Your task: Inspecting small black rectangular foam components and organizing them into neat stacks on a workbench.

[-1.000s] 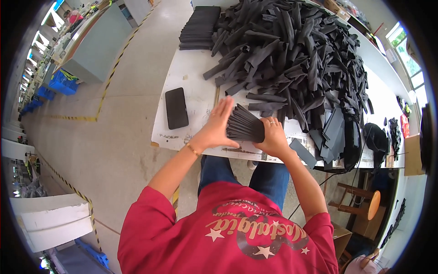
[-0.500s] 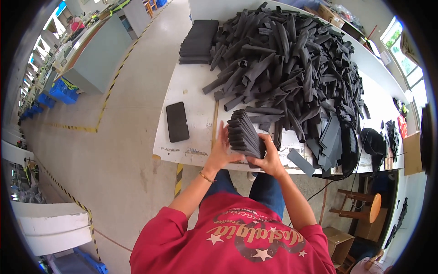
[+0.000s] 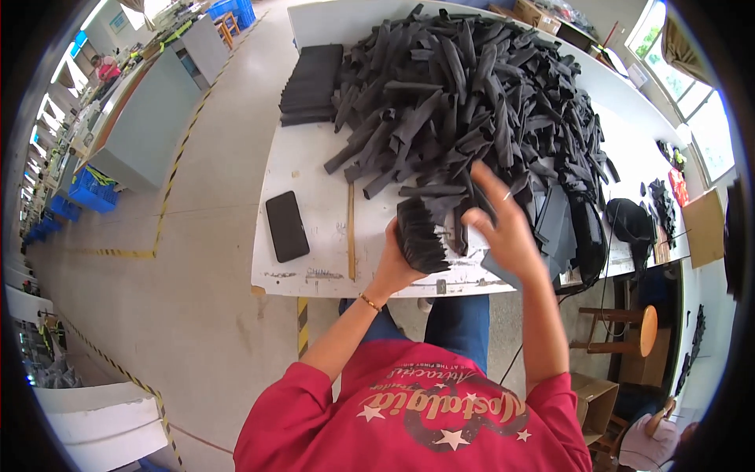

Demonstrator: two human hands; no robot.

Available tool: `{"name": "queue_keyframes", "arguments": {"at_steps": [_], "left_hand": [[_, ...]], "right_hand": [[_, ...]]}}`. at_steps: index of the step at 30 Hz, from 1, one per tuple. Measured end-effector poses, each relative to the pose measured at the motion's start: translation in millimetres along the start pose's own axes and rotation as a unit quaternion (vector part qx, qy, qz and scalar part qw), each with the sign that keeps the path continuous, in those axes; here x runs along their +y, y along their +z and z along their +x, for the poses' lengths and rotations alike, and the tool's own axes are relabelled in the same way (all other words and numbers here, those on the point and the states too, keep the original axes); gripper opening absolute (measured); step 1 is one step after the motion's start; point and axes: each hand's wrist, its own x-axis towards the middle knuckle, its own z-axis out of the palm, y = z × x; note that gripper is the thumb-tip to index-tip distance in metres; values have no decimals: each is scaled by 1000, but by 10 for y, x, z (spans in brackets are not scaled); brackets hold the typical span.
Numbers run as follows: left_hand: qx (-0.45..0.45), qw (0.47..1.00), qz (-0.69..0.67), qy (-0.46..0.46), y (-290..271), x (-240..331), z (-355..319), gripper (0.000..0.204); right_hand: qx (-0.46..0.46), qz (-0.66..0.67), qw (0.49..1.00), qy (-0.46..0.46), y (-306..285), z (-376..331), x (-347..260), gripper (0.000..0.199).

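Observation:
My left hand [image 3: 395,263] grips a bundle of folded black fabric pieces [image 3: 422,236], its layered edges fanned out, near the table's front edge. Just right of the bundle, my right hand [image 3: 510,236] is lifted with thumb and fingers apart, slightly blurred, holding nothing. Its fingertips are close to the front of a big loose heap of black fabric pieces [image 3: 472,110]. Beneath and beside that hand lie flat dark grey strips [image 3: 557,228]. A neat stack of black fabric pieces [image 3: 311,86] sits at the table's far left.
On the white table [image 3: 303,161] are a black phone [image 3: 287,226] and a thin wooden strip [image 3: 351,232]. A black bag-like item [image 3: 631,224] and cables lie to the right. A wooden stool [image 3: 647,330] and a cardboard box [image 3: 595,405] stand below on the right. Another person [image 3: 649,444] is at lower right.
My right hand has let go of the bundle and moved up and right toward the heap. My left hand now holds the bundle alone, turned so its fanned edges face right.

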Motion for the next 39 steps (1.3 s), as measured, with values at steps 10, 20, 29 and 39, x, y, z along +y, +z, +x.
{"name": "queue_keyframes", "arguments": {"at_steps": [10,20,29,39], "left_hand": [[-69,995,63,37,26,24,65,124],[-49,998,27,-13,-29,-103,-61,123],[45,989,-77,-116,-99,-264,-78,105],[123,839,-497,-186,-281,38,-117,61]], "right_hand": [[-159,-263,946,-98,865,197,4,81],[-44,-297,940,-161,688,424,-332,73],[-100,316,941,65,446,167,118,94],[-255,-37,964,67,1007,236,2,136]]}}
